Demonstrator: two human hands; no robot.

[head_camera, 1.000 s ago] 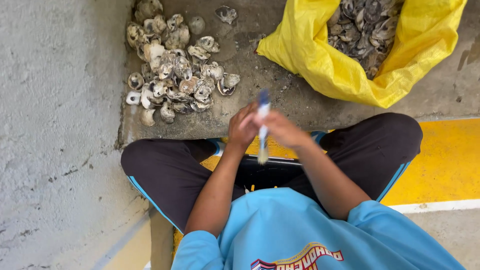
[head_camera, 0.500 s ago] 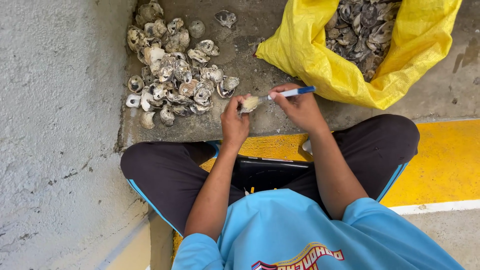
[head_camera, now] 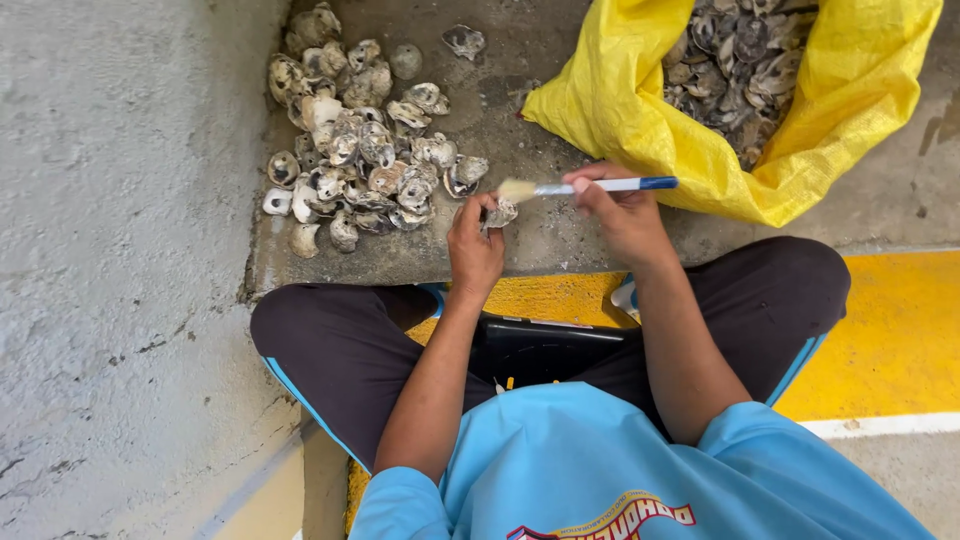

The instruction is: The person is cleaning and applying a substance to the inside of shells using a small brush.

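My left hand [head_camera: 474, 247] grips a small grey oyster shell [head_camera: 501, 212] over the edge of a concrete step. My right hand [head_camera: 622, 211] holds a brush with a white and blue handle [head_camera: 612, 185]; its pale bristles point left and hover just above the shell. A pile of cleaned oyster shells [head_camera: 358, 150] lies on the step to the left of my hands. A yellow woven sack [head_camera: 700, 150] with several more shells inside sits open at the upper right.
A rough grey concrete wall [head_camera: 110, 250] fills the left side. My legs in dark trousers [head_camera: 340, 350] are crossed over a black stool [head_camera: 545, 350]. The floor under me is painted yellow [head_camera: 890, 340] with a white line.
My hands rose from my lap to the step edge. The brush swung from upright to level, bristles left, and now rests over the shell in my left hand.
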